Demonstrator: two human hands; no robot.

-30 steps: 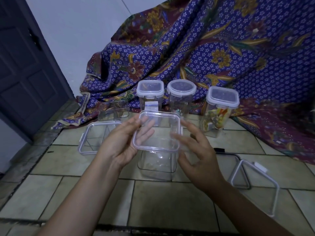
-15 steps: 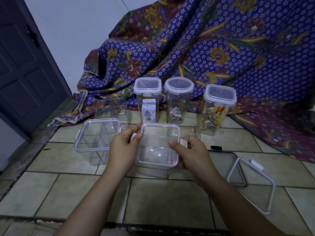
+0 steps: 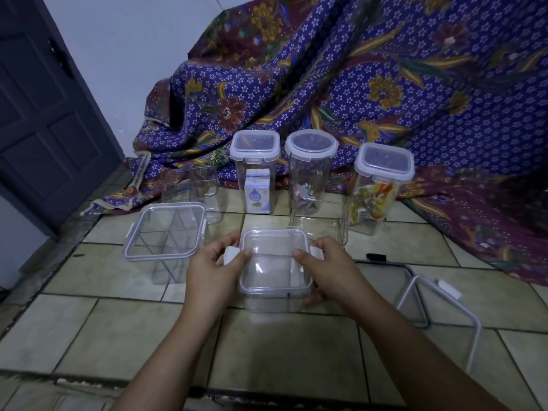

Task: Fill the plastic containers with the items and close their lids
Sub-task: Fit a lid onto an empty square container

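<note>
A clear square plastic container [image 3: 274,301] stands on the tiled floor in front of me with its clear lid [image 3: 274,259] lying on top. My left hand [image 3: 212,272] grips the lid's left side, thumb on top, fingers by the raised white latch. My right hand [image 3: 327,269] grips the lid's right side the same way, thumb on top. Behind stand three tall lidded containers: a square one [image 3: 255,173] with a white carton inside, a round one [image 3: 310,173] with small items, and a square one [image 3: 376,188] with colourful packets.
A lidded divided container [image 3: 164,232] stands at the left, with two open clear containers [image 3: 192,188] [image 3: 318,221] behind. Two loose lids [image 3: 439,310] lie on the floor at the right. A patterned blue cloth [image 3: 355,84] hangs behind. A dark door [image 3: 44,114] is at the left.
The lid, held up in both hands before, has come down onto the container. Both hands now grasp its left and right sides at the latches.
</note>
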